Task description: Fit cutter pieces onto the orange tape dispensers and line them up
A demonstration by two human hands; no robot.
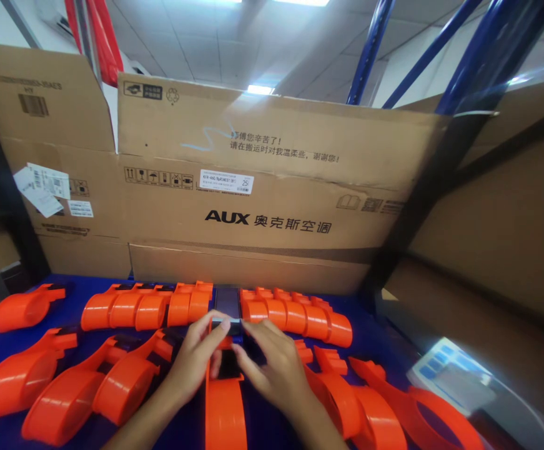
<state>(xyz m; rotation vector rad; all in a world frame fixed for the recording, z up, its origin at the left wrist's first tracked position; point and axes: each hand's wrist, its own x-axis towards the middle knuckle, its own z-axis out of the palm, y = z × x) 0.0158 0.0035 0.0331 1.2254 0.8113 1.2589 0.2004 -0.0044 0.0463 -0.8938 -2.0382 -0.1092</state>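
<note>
In the middle foreground is an orange tape dispenser [225, 412] with a dark upper part and a pale, toothed-looking strip across its top. My left hand [202, 350] is closed on the left of that upper part, its thumb lying near the strip. From the right, my right hand [272, 359] grips the same part, with bent fingers near the strip's end and the thumb lower down. Just beyond my fingers stands a dark rectangular object [227, 302]. The grip partly hides the dispenser's middle.
Similar orange dispensers stand in rows left [98, 311] and right [316, 322] on the blue surface [159, 431]. Larger-looking ones [63, 403] flank my forearms. A cardboard sheet [276, 187] forms the back wall. A pale device with blue keys [454, 375] sits at right, beside dark rack posts [407, 206].
</note>
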